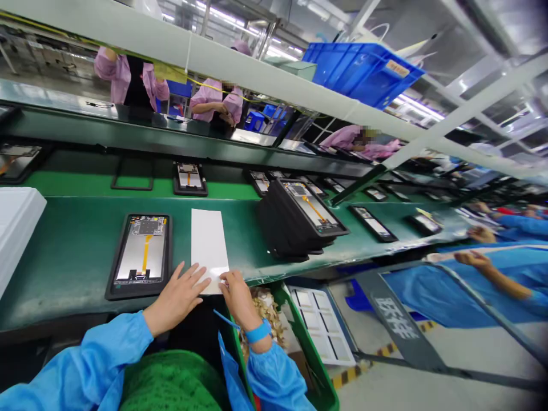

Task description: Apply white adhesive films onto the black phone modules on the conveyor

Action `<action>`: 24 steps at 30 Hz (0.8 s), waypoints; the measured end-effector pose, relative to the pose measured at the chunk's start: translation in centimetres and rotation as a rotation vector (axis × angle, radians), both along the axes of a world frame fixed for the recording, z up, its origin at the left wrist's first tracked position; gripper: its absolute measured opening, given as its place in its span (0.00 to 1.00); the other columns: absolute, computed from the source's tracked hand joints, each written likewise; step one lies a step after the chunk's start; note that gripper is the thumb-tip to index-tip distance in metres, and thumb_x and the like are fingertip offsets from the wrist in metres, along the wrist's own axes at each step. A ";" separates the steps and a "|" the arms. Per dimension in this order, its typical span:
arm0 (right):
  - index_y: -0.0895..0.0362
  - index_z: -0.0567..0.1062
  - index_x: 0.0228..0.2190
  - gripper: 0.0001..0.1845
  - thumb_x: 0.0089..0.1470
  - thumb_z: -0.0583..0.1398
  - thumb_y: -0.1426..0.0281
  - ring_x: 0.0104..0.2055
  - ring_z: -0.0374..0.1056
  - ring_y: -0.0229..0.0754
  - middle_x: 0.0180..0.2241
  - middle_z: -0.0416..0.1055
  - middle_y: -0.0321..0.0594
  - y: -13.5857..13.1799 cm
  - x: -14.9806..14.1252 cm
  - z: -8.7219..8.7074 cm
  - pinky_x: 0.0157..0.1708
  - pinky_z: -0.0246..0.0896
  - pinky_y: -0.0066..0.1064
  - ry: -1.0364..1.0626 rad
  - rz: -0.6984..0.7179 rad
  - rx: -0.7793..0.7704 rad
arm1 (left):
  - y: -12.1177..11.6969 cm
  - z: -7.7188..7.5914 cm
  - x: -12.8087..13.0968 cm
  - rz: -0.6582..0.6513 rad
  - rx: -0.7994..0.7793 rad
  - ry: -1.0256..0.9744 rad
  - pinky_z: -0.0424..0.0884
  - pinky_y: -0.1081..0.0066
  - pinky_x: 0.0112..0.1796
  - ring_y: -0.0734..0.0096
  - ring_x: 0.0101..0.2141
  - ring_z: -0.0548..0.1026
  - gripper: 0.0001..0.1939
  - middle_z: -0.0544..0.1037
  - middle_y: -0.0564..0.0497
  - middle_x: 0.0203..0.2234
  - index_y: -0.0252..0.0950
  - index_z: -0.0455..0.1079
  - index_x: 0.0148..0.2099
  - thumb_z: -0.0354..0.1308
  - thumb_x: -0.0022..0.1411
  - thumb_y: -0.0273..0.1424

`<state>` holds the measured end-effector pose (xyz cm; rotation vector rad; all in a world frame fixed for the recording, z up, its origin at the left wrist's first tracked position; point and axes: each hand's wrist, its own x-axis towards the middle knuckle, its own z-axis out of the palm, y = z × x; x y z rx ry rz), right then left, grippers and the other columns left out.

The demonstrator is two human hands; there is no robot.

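Note:
A white rectangular sheet (209, 245) lies on the green conveyor bench (72, 268), its near end at the bench edge. My left hand (177, 298) rests with spread fingers at the sheet's lower left corner. My right hand (237, 297) grips its lower right edge. Left of the sheet, a phone-like device with exposed internals sits in a black tray (140, 257). To the right stands a stack of black trays (295, 225), with a similar device on top.
A green bin of shredded scraps (265, 311) sits below the bench edge, and a white compartment tray (321, 325) lies beside it. A white box (17, 228) overhangs the bench's left side. Co-workers' hands in blue sleeves (475, 260) reach in at right. A blue crate (363, 71) sits overhead.

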<state>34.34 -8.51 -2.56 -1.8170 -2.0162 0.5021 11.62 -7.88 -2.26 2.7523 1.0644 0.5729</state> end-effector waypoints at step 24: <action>0.56 0.74 0.34 0.10 0.62 0.59 0.62 0.32 0.68 0.39 0.31 0.74 0.40 1.2 -4.6 8.3 0.35 0.65 0.31 0.394 0.025 0.288 | -0.2 0.4 -1.1 0.021 -0.058 -0.045 0.52 0.49 0.64 0.57 0.65 0.58 0.26 0.64 0.42 0.64 0.36 0.57 0.67 0.50 0.69 0.28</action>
